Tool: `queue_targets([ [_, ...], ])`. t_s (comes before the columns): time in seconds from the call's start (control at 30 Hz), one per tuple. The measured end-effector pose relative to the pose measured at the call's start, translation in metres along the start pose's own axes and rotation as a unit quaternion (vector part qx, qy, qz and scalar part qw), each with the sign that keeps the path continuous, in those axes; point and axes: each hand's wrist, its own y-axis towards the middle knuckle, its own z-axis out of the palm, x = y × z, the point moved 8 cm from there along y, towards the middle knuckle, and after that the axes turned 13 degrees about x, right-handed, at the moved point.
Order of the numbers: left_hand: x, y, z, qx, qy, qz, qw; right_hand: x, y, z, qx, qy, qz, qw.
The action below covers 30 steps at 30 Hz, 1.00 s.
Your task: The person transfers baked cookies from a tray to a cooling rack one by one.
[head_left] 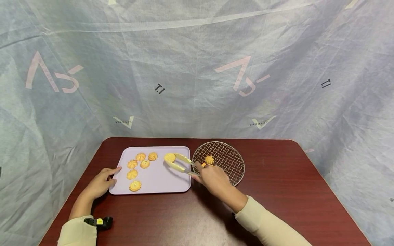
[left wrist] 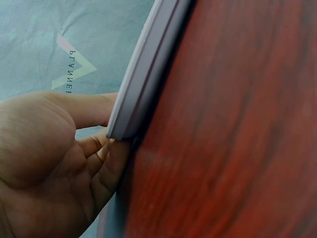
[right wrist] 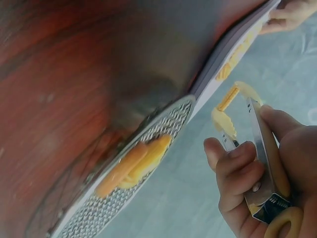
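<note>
My right hand holds a pair of tongs with pale yellow tips and metal arms. Pinched between the tips is a ridged round cookie, over the right part of a pale lilac tray. In the right wrist view, the tongs show fingers and thumb wrapped about their arms. At the tray's left side, my left hand grips the rim; the left wrist view has its digits above and below the tray edge. Several piped butter cookies lie on the tray's left half.
Right of the tray, a round wire rack carries a star-shaped cookie and at least one more, partly hidden by my right hand. Both stand on a dark red wooden table. A grey printed cloth hangs behind.
</note>
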Motion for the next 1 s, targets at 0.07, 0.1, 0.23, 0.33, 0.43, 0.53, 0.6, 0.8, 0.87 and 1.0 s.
queue_targets([
  [0.07,-0.001,0.000,0.000,0.000,0.000,0.002,1.0000,-0.006,-0.001,0.000,0.008,0.006,0.010,1.000],
  [0.1,-0.001,0.000,-0.001,0.000,0.000,0.003,1.0000,-0.009,-0.001,0.001,0.014,0.007,0.013,1.000],
  [0.23,-0.001,-0.001,-0.001,0.000,-0.001,0.002,1.0000,-0.017,-0.003,0.001,0.026,0.006,0.023,0.999],
  [0.33,-0.002,-0.001,-0.001,-0.002,-0.003,0.001,1.0000,-0.023,-0.004,0.000,0.025,0.012,0.028,0.999],
  [0.43,-0.002,-0.001,-0.001,-0.003,-0.002,0.002,1.0000,-0.029,-0.006,-0.002,0.016,0.020,0.029,0.999],
  [0.53,-0.002,-0.001,-0.001,-0.001,-0.002,0.000,1.0000,-0.034,-0.009,-0.003,0.011,0.018,0.029,0.999],
  [0.6,-0.002,0.000,0.000,0.000,-0.003,-0.005,1.0000,-0.038,-0.011,-0.004,0.009,0.016,0.032,0.999],
  [0.8,-0.001,0.000,0.000,0.001,-0.006,-0.004,1.0000,-0.050,-0.016,-0.004,0.020,0.017,0.049,0.998],
  [0.87,-0.002,-0.001,0.000,0.001,-0.007,-0.002,1.0000,-0.054,-0.017,-0.003,0.031,0.028,0.056,0.998],
  [1.0,-0.004,-0.001,-0.001,-0.001,-0.007,0.002,1.0000,-0.062,-0.020,-0.002,0.047,0.033,0.068,0.996],
])
